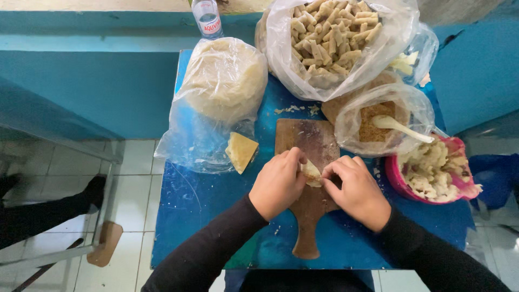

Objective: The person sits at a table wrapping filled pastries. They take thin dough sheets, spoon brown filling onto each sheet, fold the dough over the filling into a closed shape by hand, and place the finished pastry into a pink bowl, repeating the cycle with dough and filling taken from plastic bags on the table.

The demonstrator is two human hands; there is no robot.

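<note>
My left hand and my right hand meet over a wooden cutting board on a small blue table. Both pinch a small pale piece of filled dough between their fingertips, just above the board. A triangular folded wrapper lies left of the board, at the edge of a clear bag holding a round stack of thin wrappers. Both arms wear black sleeves.
A large clear bag of finished rolled pieces sits at the back. To the right are a bag of brown crumbs with a white spoon and a pink bowl of pale filling. A plastic bottle stands behind. A person's shoe shows on the tiled floor left.
</note>
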